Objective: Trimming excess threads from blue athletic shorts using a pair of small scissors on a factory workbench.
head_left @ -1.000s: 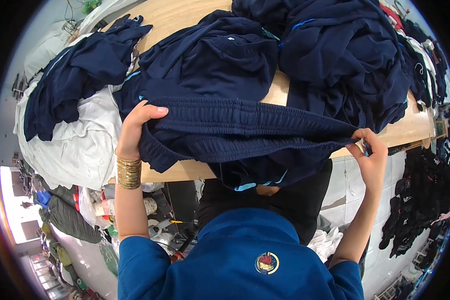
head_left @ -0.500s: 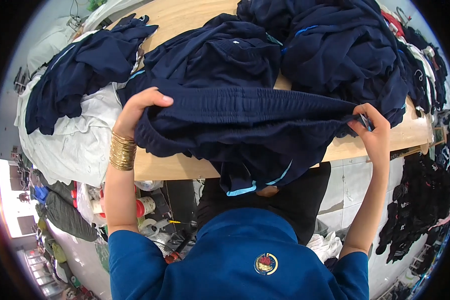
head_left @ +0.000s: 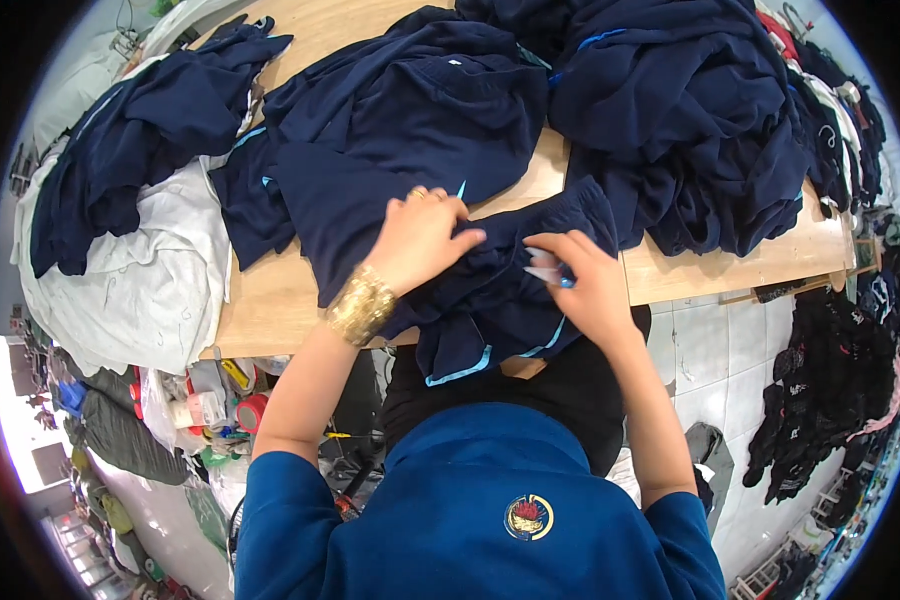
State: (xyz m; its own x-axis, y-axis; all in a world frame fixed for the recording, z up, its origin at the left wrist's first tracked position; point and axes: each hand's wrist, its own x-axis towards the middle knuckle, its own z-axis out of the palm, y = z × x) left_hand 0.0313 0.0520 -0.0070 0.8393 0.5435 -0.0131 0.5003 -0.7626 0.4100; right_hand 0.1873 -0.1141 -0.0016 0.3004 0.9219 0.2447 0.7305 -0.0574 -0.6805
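Navy elastic-waisted bottoms lie crumpled across the near edge of the wooden table, partly hanging over it; the gathered waistband sits toward the right; light-blue trim shows low down; a small white-and-blue item, too unclear to name, sits in the right hand.

Navy elastic-waist fabric garment: light-blue edging. Wooden tabletop: pale tan. Blue short-sleeved shirt: round red-gold emblem. Wide metallic bracelet: gold.
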